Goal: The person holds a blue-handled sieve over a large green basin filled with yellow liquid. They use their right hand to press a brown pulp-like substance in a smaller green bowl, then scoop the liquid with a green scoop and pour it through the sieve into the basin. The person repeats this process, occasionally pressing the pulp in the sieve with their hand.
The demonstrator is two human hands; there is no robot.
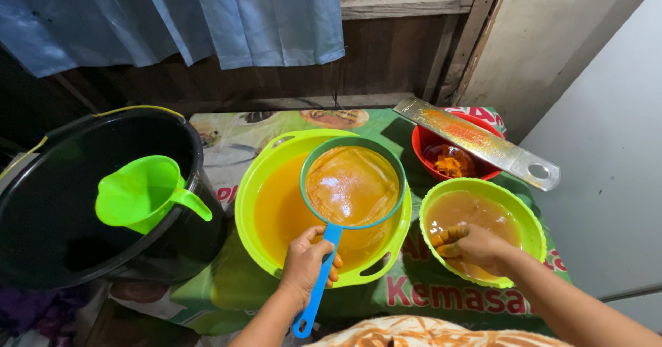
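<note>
Orange liquid could slop from the strainer (352, 185) if the left hand (307, 261) gripping its blue handle (318, 286) tilts, while the right hand (472, 247) clutches pulp in the small green bowl (531, 219).

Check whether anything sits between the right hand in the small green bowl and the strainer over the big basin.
Nothing visible does. The right hand rests in the small green bowl; the strainer sits beside it, with only the bowl and basin rims between. The left hand holds the strainer's blue handle.

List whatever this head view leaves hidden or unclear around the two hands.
- Right hand fingertips: sunk in cloudy orange liquid in the small lime-green plastic bowl.
- Large lime-green plastic basin bottom: hidden by the blue-handled round strainer and liquid.
- Red plastic bowl contents: partly covered by the flat metal grater.
</note>
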